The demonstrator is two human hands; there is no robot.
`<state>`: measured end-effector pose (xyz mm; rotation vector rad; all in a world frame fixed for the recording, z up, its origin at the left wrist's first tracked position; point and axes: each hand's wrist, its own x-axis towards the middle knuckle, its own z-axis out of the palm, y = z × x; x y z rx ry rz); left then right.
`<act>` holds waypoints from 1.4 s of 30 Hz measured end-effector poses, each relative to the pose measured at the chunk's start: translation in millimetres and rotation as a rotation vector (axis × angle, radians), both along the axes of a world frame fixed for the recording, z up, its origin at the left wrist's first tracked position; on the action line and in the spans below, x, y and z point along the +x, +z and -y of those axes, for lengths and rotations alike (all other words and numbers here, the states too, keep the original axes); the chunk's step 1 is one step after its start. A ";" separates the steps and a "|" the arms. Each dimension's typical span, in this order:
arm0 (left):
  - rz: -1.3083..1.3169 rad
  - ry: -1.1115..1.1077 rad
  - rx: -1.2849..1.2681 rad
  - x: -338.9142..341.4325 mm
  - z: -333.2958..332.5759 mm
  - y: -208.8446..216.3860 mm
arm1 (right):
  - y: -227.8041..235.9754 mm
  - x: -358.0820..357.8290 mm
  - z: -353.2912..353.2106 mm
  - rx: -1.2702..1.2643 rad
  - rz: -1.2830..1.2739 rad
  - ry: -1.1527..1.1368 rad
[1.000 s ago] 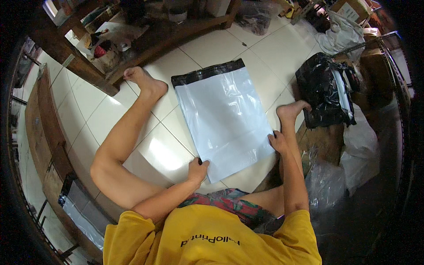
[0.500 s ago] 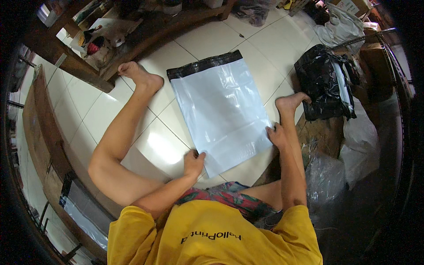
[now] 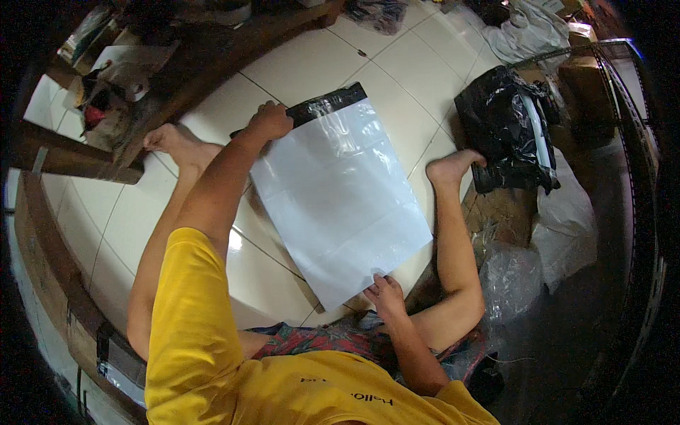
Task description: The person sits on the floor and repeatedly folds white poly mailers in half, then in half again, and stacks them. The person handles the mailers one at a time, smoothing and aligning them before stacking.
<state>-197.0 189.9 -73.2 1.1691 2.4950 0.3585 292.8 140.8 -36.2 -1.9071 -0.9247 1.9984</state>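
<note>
A large pale blue-white plastic mailing bag [image 3: 340, 191] with a black band along its far edge lies flat on the floor between my legs. My left arm reaches out over the floor. My left hand [image 3: 271, 120] is closed at the bag's far left corner, its curled fingers on the black band. At the near edge, my right hand [image 3: 386, 294] pinches the plastic, thumb on top and the other fingers partly hidden beneath.
A bulky black plastic package [image 3: 503, 131] sits beyond my right foot, with clear plastic wrapping [image 3: 510, 280] nearer me. A wooden bench [image 3: 212, 78] stands at the far left. A metal rack [image 3: 616, 92] is at the right.
My left hand has gone from the bag's near left corner to its far left corner. My right hand has shifted from the right side to the near edge.
</note>
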 end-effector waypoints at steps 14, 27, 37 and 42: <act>0.005 -0.048 -0.014 11.8 -1.7 10.2 | -0.5 8.7 -11.6 -0.059 0.013 0.023; 0.180 -0.755 0.309 284.0 128.0 28.5 | 24.0 -37.6 -90.1 1.099 0.580 1.489; -0.084 -0.955 0.256 345.3 171.6 13.4 | 4.8 -21.3 -88.3 1.233 0.510 1.463; -0.083 -0.953 0.260 348.8 167.5 5.9 | 18.4 -22.8 -84.4 1.145 0.533 1.447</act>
